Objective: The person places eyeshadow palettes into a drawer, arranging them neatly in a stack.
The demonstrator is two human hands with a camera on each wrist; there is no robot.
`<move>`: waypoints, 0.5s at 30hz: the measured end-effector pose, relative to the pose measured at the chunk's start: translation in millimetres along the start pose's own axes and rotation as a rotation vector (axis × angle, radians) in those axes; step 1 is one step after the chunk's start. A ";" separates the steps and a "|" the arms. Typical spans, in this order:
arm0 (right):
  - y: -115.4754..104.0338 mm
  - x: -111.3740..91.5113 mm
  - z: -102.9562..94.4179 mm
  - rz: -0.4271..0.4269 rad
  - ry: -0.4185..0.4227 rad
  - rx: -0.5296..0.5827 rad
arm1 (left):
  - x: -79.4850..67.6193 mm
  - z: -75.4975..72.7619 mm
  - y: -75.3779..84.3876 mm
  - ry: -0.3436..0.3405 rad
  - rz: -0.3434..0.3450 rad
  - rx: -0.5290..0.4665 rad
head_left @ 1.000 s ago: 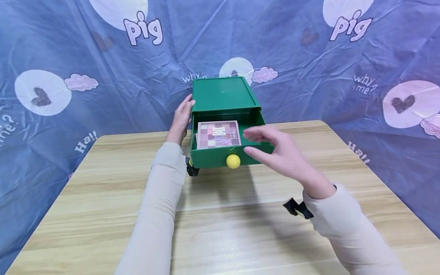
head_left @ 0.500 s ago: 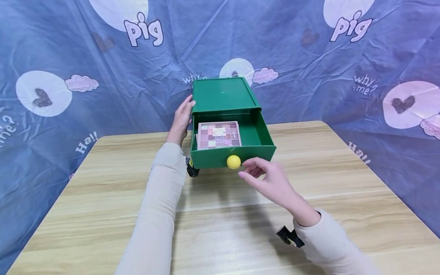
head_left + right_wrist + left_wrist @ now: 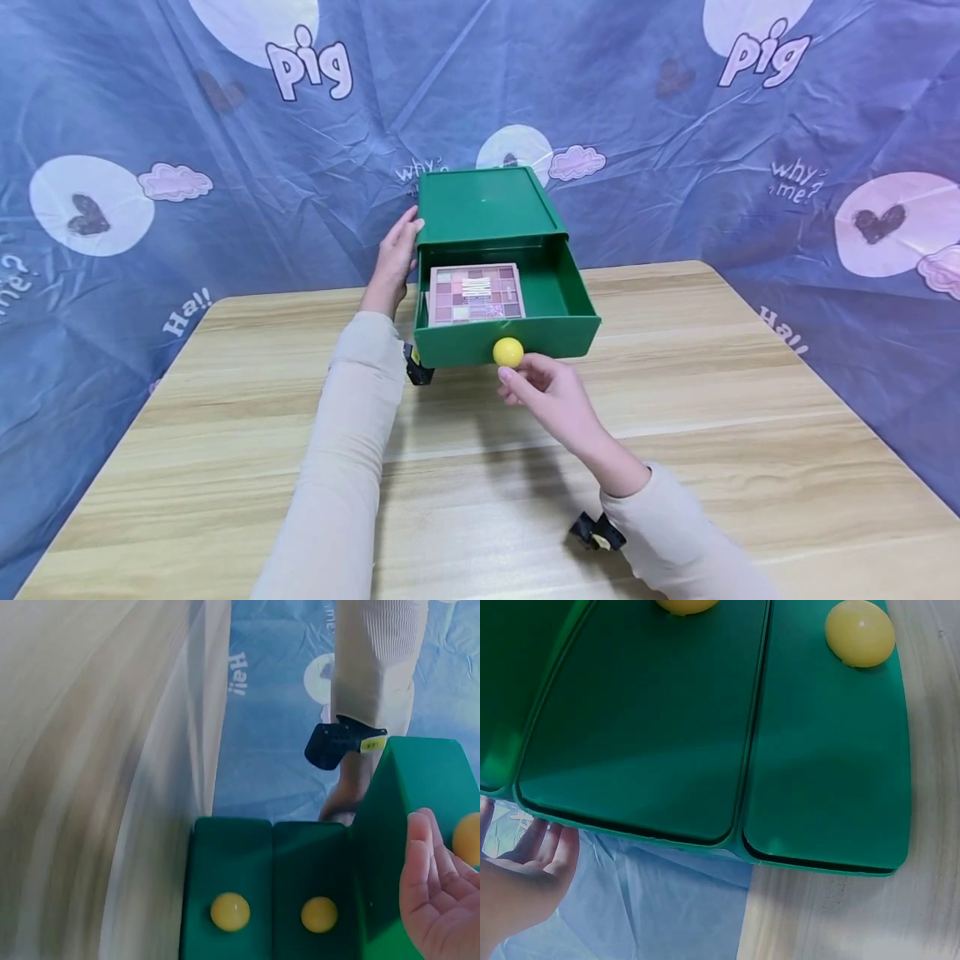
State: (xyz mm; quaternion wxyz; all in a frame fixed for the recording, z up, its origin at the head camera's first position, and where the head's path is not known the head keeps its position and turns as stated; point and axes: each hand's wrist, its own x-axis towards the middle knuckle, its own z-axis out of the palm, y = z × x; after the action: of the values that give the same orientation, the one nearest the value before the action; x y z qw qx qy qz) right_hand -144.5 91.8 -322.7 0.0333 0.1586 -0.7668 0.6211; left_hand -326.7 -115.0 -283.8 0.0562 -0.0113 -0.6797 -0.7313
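A green cabinet with yellow ball knobs stands on the table; the left wrist view shows drawers stacked below the top one. Its top drawer is pulled out, with an eyeshadow palette lying at its left side. My left hand rests against the cabinet's upper left side, thumb at the top edge. Right at the top drawer's yellow knob is my right hand, its thumb and fingertips just below and right of it. In the right wrist view the right fingers extend beside that knob.
The cabinet stands near the far edge of the wooden table. Behind it hangs a blue printed cloth. A black wrist camera sits under the right sleeve.
My right hand has come down from over the open drawer and moved left to its knob. The left hand, cabinet, drawer and palette stay put.
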 end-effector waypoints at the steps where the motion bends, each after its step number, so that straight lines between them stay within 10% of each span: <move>1: -0.5 0.3 1.8 0.014 0.008 0.036 | 0.1 0.0 -0.2 0.002 -0.003 -0.001; 15: -0.3 6.1 14.6 0.059 0.135 0.254 | 1.3 0.6 -0.7 0.004 0.008 -0.010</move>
State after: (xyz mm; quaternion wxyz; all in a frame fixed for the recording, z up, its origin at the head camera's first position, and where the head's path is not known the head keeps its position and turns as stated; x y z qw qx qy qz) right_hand -148.0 76.5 -324.2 0.0462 0.0965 -0.6825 0.7230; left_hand -328.1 -114.4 -284.3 0.0603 -0.0130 -0.6759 -0.7344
